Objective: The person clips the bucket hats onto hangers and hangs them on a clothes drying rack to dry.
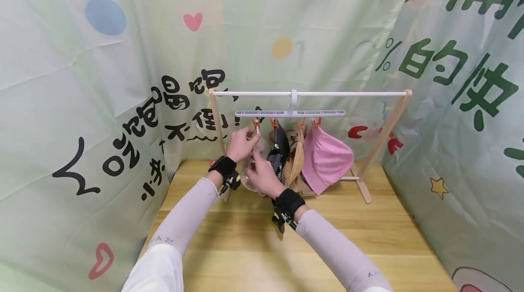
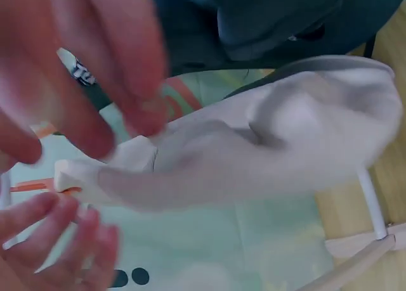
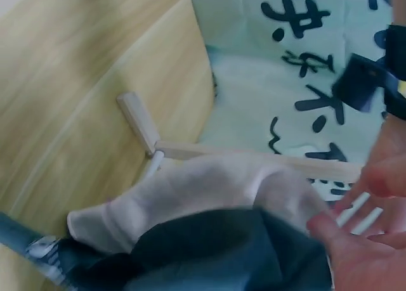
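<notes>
A pale, whitish cloth hat point(image 2: 209, 158) hangs from the leftmost orange clip point(image 1: 256, 123) on a light grey hanger point(image 1: 319, 113). Up beside that clip is my left hand point(image 1: 240, 143), fingers loosely bent at the hat's top end. Lower down, my right hand point(image 1: 264, 176) overlaps the hat in the head view, its fingers loose and apart in front of the cloth. Nothing shows gripped in either hand. A dark cap point(image 1: 280, 142) hangs just right of the pale hat, partly hidden by the right hand.
Farther right, a tan woven hat point(image 1: 298, 158) and a pink bucket hat point(image 1: 327, 158) hang from clips. A wooden rack point(image 1: 386, 130) with a white top rod point(image 1: 348, 94) bears the hanger, standing on a wooden table point(image 1: 327, 246). Printed curtains point(image 1: 254, 32) enclose the back and sides.
</notes>
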